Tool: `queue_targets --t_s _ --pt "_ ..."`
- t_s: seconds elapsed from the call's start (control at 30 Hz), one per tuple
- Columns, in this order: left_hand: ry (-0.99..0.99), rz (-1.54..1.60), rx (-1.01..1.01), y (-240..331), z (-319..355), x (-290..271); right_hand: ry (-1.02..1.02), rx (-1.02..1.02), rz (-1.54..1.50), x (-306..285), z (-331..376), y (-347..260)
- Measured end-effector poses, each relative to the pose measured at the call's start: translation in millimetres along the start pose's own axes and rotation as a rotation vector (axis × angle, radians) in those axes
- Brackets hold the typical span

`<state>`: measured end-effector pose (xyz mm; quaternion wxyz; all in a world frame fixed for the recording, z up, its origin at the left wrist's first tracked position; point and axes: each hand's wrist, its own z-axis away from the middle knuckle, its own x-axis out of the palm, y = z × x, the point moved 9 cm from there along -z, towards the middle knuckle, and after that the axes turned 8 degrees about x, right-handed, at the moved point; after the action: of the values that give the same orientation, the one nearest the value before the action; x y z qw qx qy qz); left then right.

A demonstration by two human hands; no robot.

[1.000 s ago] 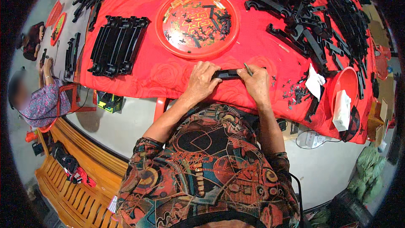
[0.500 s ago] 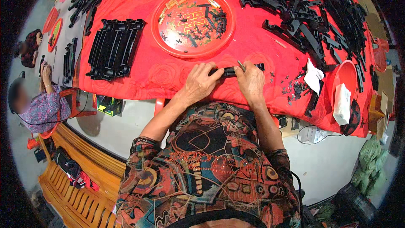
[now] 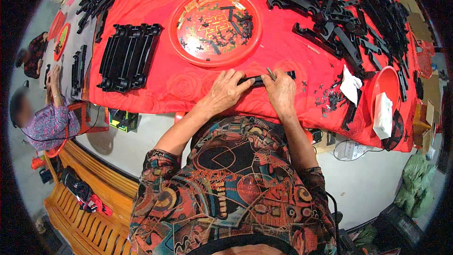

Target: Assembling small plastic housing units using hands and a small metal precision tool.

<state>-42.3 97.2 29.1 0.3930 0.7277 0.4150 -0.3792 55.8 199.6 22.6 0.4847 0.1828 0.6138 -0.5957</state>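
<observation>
A long black plastic part [image 3: 257,80] lies across the table's near edge between my two hands. At its left end, the fingers of my left hand [image 3: 225,91] are closed on it. My right hand [image 3: 282,92] grips a thin greyish rod-like tool [image 3: 271,73] whose upper end sticks out above the fingers; its lower end is hidden. The same hand rests against the right half of the black part. Beyond my hands stands a round red tray [image 3: 176,47] with small black pieces, several short black bars and yellowish strips in it.
Several black plastic parts [image 3: 130,56] lie in a neat row on the left. A large pile of them [image 3: 330,23] covers the far right. Small black bits [image 3: 333,99], a white cloth [image 3: 350,85] and a red basin [image 3: 388,80] are at the right. Another person [image 3: 47,123] sits far left.
Both hands stay at nearly the same place on the black part. The tool in my right hand has shifted slightly. The whole view has moved a little.
</observation>
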Motion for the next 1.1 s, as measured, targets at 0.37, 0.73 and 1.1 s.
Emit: queue_targets --t_s 0.37,0.73,1.1 --pt "-0.027 0.013 0.038 3.7 -5.3 2.9 -0.009 0.060 0.027 3.7 -5.3 0.0" --pt "-0.029 -0.016 0.057 5.8 -7.2 4.1 -0.017 0.075 0.094 2.2 -8.1 -3.9" --pt "-0.120 0.230 0.050 -7.3 -11.0 12.6 -0.013 0.009 0.243 3.8 -4.1 -17.8"
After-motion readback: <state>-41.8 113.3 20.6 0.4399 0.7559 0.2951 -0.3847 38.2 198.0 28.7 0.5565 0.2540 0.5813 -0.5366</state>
